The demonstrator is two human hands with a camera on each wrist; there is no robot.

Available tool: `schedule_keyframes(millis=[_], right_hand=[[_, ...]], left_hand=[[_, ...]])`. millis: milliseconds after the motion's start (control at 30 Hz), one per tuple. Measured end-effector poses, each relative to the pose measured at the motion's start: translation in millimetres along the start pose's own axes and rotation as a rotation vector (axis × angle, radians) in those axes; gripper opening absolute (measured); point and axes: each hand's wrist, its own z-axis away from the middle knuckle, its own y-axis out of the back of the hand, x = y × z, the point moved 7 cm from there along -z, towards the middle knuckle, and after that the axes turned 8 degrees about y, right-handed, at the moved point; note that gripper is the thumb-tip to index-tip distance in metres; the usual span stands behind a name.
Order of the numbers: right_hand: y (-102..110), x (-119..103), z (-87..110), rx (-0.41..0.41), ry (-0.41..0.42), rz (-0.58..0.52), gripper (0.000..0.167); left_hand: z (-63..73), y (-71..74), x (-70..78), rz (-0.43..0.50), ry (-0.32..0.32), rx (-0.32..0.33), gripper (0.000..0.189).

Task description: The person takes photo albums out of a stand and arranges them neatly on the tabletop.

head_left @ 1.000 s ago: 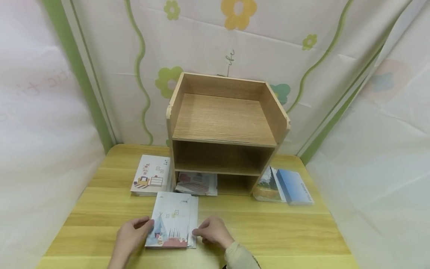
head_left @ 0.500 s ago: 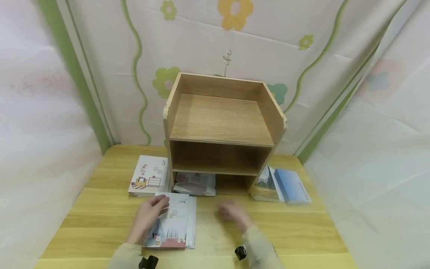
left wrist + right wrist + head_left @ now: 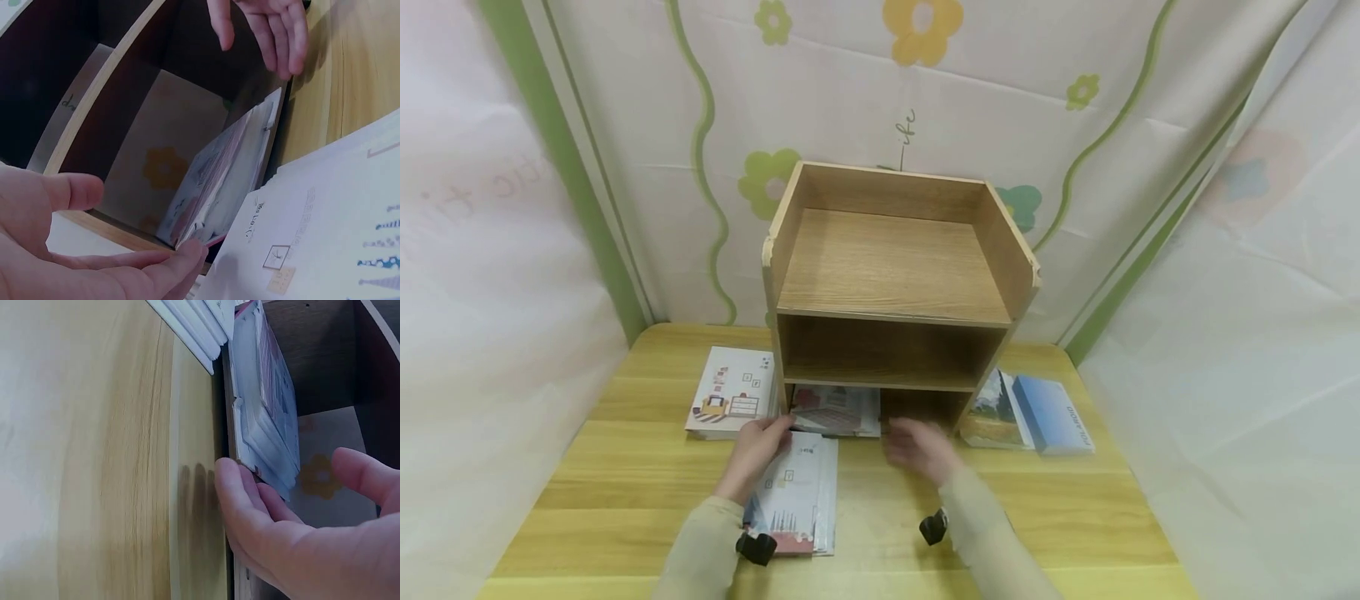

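Note:
A stack of thin booklets (image 3: 835,410) lies in the left part of the bottom compartment of a wooden shelf (image 3: 895,267). My left hand (image 3: 756,452) is at the left end of that stack, its fingertips right at the front corner and its thumb held apart in the left wrist view. At the other end is my right hand (image 3: 922,450), slightly blurred in the head view. In the right wrist view its fingers (image 3: 240,500) extend close beside the stack's lower edge, thumb spread. Partly under my left forearm, a second stack of booklets (image 3: 797,500) lies on the table.
Left of the shelf is a pile of white books (image 3: 733,392) with a room drawing on the cover. On its right are a landscape-covered book (image 3: 997,417) and a blue box (image 3: 1052,415). Patterned curtains (image 3: 647,100) surround the wooden table (image 3: 625,467).
Both hands have left the sides of the booklet stack on the table and moved forward to the shelf's bottom compartment. The table stack stays in place.

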Motion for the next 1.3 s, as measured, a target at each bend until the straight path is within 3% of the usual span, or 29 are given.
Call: schedule_keyframes(millis=[200, 567, 800, 967, 1300], right_hand=[[-6, 3, -8.3, -0.021, -0.043, -0.083, 0.055], [-8, 8, -15.3, -0.022, -0.077, -0.186, 0.055], [-6, 7, -17.2, -0.021, -0.067, -0.101, 0.055], [-7, 6, -18.4, -0.014, -0.066, -0.063, 0.053], [-8, 5, -22.6, 0.06, -0.075, -0.011, 0.04]], left_hand=[[-7.4, -0.2, -0.3, 0.079, 0.022, 0.017, 0.029], [-15.3, -4.9, -2.8, 0.146, 0.044, -0.029, 0.04], [-17.3, -8.1, 0.6, 0.112, 0.028, -0.001, 0.027], [-17.2, -8.7, 1.7, 0.057, 0.029, 0.017, 0.032], [-15.2, -10.5, 3.0, 0.08, 0.035, 0.045, 0.029]])
